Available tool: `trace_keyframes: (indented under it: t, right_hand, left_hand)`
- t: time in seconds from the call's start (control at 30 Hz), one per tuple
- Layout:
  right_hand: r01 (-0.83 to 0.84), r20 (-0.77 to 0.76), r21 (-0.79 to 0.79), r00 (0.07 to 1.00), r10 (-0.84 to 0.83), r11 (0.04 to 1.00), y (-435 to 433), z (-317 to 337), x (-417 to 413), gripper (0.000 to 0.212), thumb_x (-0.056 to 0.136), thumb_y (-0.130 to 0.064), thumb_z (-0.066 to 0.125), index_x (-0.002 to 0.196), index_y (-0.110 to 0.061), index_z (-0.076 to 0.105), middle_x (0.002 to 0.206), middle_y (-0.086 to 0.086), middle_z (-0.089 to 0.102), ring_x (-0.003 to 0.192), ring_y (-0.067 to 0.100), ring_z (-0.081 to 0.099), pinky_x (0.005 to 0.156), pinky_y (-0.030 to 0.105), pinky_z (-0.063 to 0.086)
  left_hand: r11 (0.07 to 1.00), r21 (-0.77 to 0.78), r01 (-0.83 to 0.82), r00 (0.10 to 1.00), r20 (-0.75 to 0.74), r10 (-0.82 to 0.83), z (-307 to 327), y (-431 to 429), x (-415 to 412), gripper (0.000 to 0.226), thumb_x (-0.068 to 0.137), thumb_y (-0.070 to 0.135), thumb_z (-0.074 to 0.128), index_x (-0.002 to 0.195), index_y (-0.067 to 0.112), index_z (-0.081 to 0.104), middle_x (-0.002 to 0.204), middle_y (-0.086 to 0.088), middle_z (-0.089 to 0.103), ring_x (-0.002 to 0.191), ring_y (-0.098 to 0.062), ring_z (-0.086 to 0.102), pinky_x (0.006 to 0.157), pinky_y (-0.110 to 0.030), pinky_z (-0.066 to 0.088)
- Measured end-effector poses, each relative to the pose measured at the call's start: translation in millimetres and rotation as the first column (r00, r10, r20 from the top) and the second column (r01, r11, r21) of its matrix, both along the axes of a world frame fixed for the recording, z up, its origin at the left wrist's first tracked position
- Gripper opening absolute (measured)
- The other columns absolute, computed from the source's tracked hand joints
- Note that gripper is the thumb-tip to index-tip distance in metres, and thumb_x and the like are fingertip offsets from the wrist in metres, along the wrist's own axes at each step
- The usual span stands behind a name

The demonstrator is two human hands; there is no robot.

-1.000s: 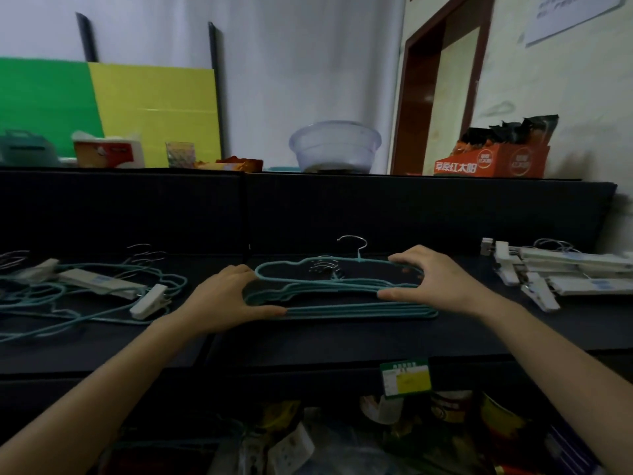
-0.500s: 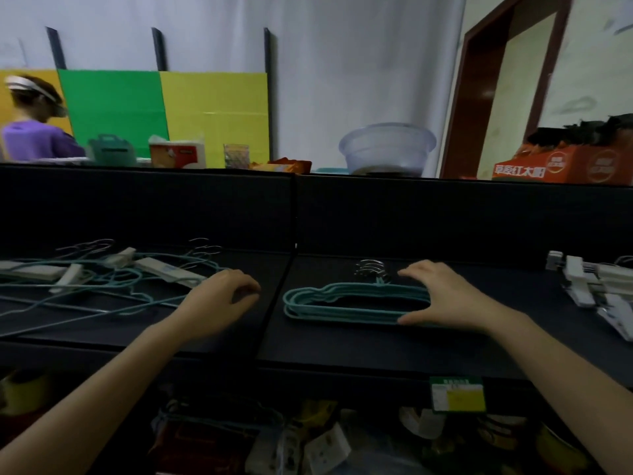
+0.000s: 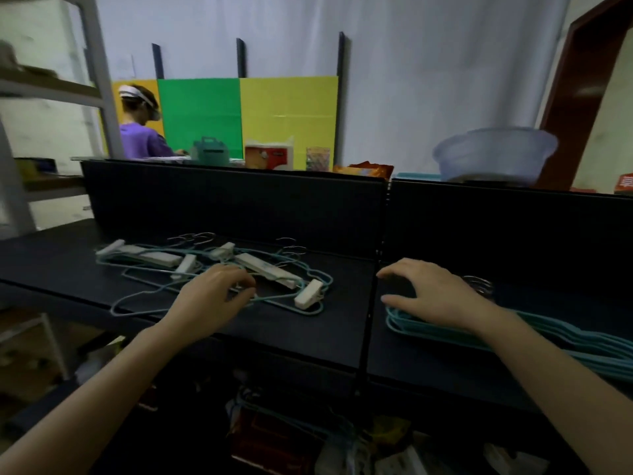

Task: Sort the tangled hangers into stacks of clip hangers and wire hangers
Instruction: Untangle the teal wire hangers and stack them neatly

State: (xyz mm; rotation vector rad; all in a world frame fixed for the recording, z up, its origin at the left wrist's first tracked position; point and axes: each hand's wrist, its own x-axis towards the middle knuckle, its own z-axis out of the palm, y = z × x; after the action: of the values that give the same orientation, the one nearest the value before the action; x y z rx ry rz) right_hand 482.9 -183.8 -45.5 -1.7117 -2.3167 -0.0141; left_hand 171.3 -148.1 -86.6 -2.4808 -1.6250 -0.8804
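Left hand (image 3: 212, 298) is down on the tangled pile (image 3: 144, 296) with its fingers curled and the fingertips (image 3: 245, 291) at a teal wire loop. Whether they have pinched that wire or only touch it, I cannot tell. Right hand (image 3: 435, 296) lies flat, fingers spread and relaxed, pressing on the near end of the stack of wire hangers (image 3: 565, 344), which runs out from under its palm towards the wrist side and beyond. The stack's metal hooks (image 3: 479, 284) bunch together just behind that hand.

Judging by how things lie, the sort is partway through. The wire stack under the right hand looks neat and several hangers deep, so a fair share of that kind is done. Beneath and beyond the left hand the heap is mixed. At least two white clip hangers (image 3: 267, 270) lie across thin teal wire ones, their clips splayed to either side, and a cluster of hooks (image 3: 195, 238) sits at the far edge of the surface (image 3: 308, 330). No clip-hanger stack is in view here, so its progress cannot be told.

What is left, as I read it, is to free each hanger under the left hand, carry the wire ones across to the right hand's stack, and send the clip ones to their own.
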Motion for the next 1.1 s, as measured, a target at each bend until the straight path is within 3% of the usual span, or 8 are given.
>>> trace_keyframes:
  t: [0.1, 0.33, 0.53, 0.8, 1.0, 1.1]
  right_hand:
    - [-0.025, -0.028, -0.007, 0.999, 0.025, 1.000, 21.0, -3.2, -35.4, 0.041, 0.088, -0.045, 0.055, 0.127, -0.032, 0.050, 0.128, -0.011, 0.052, 0.116, 0.010, 0.049, 0.096, 0.037, 0.045]
    - [-0.026, -0.070, -0.024, 0.997, 0.024, 0.999, 74.9, -4.8, -117.2, 0.040, 0.087, -0.045, 0.056, 0.124, -0.030, 0.053, 0.122, -0.010, 0.056, 0.108, 0.009, 0.053, 0.093, 0.036, 0.048]
    - [-0.042, -0.100, -0.072, 0.994, 0.034, 0.997, 109.3, -11.2, -182.0, 0.042, 0.086, -0.051, 0.055, 0.123, -0.031, 0.054, 0.122, -0.011, 0.056, 0.110, 0.008, 0.053, 0.094, 0.036, 0.048]
    - [-0.056, -0.021, -0.142, 0.998, 0.053, 0.988, 137.0, -23.7, -264.4, 0.083, 0.070, -0.074, 0.053, 0.140, -0.032, 0.035, 0.141, -0.015, 0.039, 0.127, 0.009, 0.041, 0.101, 0.033, 0.041]
    - [-0.027, 0.110, -0.110, 0.993, 0.039, 0.994, 150.3, -31.0, -292.4, 0.092, 0.068, -0.075, 0.055, 0.143, -0.032, 0.026, 0.143, -0.014, 0.035, 0.128, 0.012, 0.040, 0.097, 0.031, 0.041]
    - [-0.036, 0.065, -0.153, 0.997, 0.047, 0.988, 155.9, -29.0, -297.3, 0.094, 0.068, -0.070, 0.061, 0.144, -0.029, 0.026, 0.140, -0.012, 0.035, 0.126, 0.012, 0.042, 0.098, 0.029, 0.041]
  left_hand:
    - [1.000, 0.005, -0.026, 1.000, 0.015, 0.026, -1.7, 10.7, -41.6, 0.018, 0.091, 0.027, 0.053, 0.106, 0.022, 0.063, 0.091, 0.012, 0.054, 0.090, -0.009, 0.052, 0.075, -0.024, 0.044]
    - [0.999, -0.015, -0.049, 0.998, 0.035, 0.049, -1.8, 57.8, -136.7, 0.019, 0.089, 0.029, 0.056, 0.104, 0.022, 0.065, 0.102, 0.007, 0.062, 0.095, -0.012, 0.058, 0.081, -0.036, 0.052]
    - [0.999, 0.028, -0.022, 0.999, -0.038, 0.023, -6.9, 110.7, -199.9, 0.025, 0.089, 0.030, 0.056, 0.112, 0.020, 0.061, 0.108, 0.006, 0.058, 0.102, -0.014, 0.052, 0.085, -0.030, 0.043]
    - [0.999, -0.035, 0.031, 0.990, -0.139, -0.036, -11.6, 162.4, -260.7, 0.040, 0.089, 0.036, 0.054, 0.126, 0.020, 0.054, 0.122, 0.006, 0.055, 0.114, -0.012, 0.048, 0.093, -0.029, 0.042]
    - [0.997, -0.068, 0.044, 0.996, -0.071, -0.049, -11.1, 176.1, -282.8, 0.029, 0.090, 0.037, 0.050, 0.114, 0.025, 0.059, 0.107, 0.012, 0.057, 0.102, -0.008, 0.051, 0.085, -0.032, 0.047]
    - [0.997, -0.079, 0.026, 1.000, -0.013, -0.027, -11.2, 178.7, -296.8, 0.030, 0.091, 0.039, 0.046, 0.114, 0.024, 0.059, 0.106, 0.011, 0.056, 0.100, -0.008, 0.051, 0.086, -0.033, 0.046]
